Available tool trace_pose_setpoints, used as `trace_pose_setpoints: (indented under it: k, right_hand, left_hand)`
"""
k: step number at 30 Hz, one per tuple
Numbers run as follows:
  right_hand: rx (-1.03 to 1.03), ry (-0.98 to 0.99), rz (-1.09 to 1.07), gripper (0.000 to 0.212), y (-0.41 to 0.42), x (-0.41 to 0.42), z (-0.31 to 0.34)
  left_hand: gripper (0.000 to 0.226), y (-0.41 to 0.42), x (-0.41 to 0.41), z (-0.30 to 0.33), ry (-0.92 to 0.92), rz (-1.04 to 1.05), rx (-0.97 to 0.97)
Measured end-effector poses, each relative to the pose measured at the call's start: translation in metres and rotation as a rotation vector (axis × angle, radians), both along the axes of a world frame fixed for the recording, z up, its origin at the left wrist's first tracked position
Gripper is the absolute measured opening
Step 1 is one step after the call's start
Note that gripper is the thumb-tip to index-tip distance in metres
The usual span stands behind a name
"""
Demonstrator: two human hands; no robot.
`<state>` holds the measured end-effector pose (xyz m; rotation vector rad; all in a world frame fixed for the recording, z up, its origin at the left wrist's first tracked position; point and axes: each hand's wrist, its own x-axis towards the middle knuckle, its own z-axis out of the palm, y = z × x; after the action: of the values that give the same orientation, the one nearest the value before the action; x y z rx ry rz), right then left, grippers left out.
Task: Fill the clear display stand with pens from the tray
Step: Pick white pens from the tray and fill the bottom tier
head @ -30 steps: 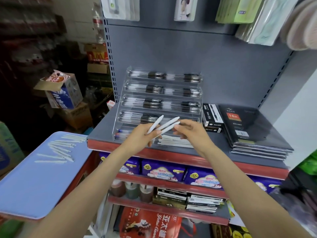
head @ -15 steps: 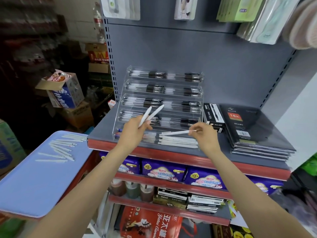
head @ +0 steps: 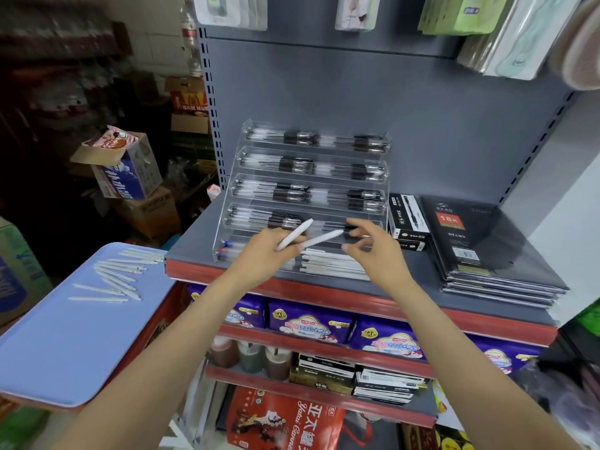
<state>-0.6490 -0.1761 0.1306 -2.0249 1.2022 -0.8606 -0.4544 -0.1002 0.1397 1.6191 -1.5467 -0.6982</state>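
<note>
landmark: clear display stand (head: 305,190) on the grey shelf (head: 194,251).

counts, left to right: far left of the stand, the blue tray (head: 74,345) carries loose white pens (head: 112,280) — roughly a dozen, the overlap blocks an exact count. the stand has five tiers; the upper four hold black-grip pens, too tightly packed to count. the bottom tier holds stacked white pens (head: 331,264), about six visible, plus a few blue- and red-tipped ones at its left end. just right of the stand: one black pen box (head: 406,219), then a stack of dark diaries (head: 480,248), number unclear.

hands: left hand (head: 263,254), in front of the stand's lower tiers, fingers curled, grasping two white pens (head: 293,238) that fan up and to the right. right hand (head: 373,251), in front of the bottom tier's right half — fingers spread and relaxed, nothing held; its fingertips are close to the tip of the longer pen, contact cannot be told.

vs. half a second ago: right hand then pinched one white pen over the bottom tier; that pen is no longer in the hand. one second ago the left hand held three pens, now two. tray pens unchanged.
</note>
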Motion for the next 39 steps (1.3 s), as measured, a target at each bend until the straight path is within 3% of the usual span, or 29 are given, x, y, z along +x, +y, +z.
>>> trace_pose_setpoints:
  k: [2, 5, 9, 14, 18, 21, 23, 26, 28, 32, 35, 39]
  right_hand:
    - [0.125, -0.139, 0.11, 0.036, 0.003, 0.0, 0.009]
    - [0.056, -0.092, 0.144, 0.011, 0.001, -0.003, 0.012]
    - [0.023, -0.105, 0.057, 0.007, -0.007, -0.015, 0.007]
    - [-0.189, 0.238, -0.089, 0.011, -0.015, -0.017, -0.009]
    - [-0.39, 0.649, -0.083, 0.019, -0.017, -0.008, -0.018]
    - [-0.477, 0.813, -0.068, 0.024, -0.021, -0.006, -0.025]
    - [-0.465, 0.733, -0.079, 0.026, -0.02, -0.007, -0.024]
    - [-0.167, 0.197, -0.064, 0.037, -0.01, -0.008, -0.01]
    - [0.005, -0.022, 0.048, 0.038, -0.004, -0.008, -0.001]
    - [-0.044, 0.03, 0.083, 0.006, -0.003, -0.013, 0.004]
    - [-0.09, 0.042, -0.035, 0.006, -0.009, -0.022, 0.0]
    - [-0.174, 0.225, -0.115, 0.008, -0.012, -0.028, -0.013]
  left_hand:
    - [0.016, -0.001, -0.003, 0.0, 0.012, -0.026, 0.008]
    - [0.01, -0.006, -0.011, 0.002, 0.05, -0.013, -0.009]
    - [0.004, -0.016, -0.011, -0.002, 0.075, 0.168, -0.066]
    - [0.024, -0.018, -0.011, -0.003, -0.079, 0.254, 0.003]
    - [0.031, -0.017, -0.012, -0.003, -0.109, 0.146, 0.021]
    - [0.02, -0.018, -0.009, -0.008, -0.221, -0.006, -0.033]
    - [0.021, -0.017, -0.008, -0.01, -0.216, -0.047, -0.07]
    - [0.013, -0.017, -0.01, -0.011, -0.175, -0.048, -0.094]
    - [0.007, -0.018, -0.016, -0.01, -0.171, -0.063, -0.091]
    - [0.009, -0.023, -0.028, -0.008, -0.159, -0.086, -0.111]
    - [0.007, -0.026, -0.024, -0.011, -0.194, -0.068, -0.085]
    - [0.007, -0.031, -0.02, -0.021, -0.299, -0.041, -0.044]
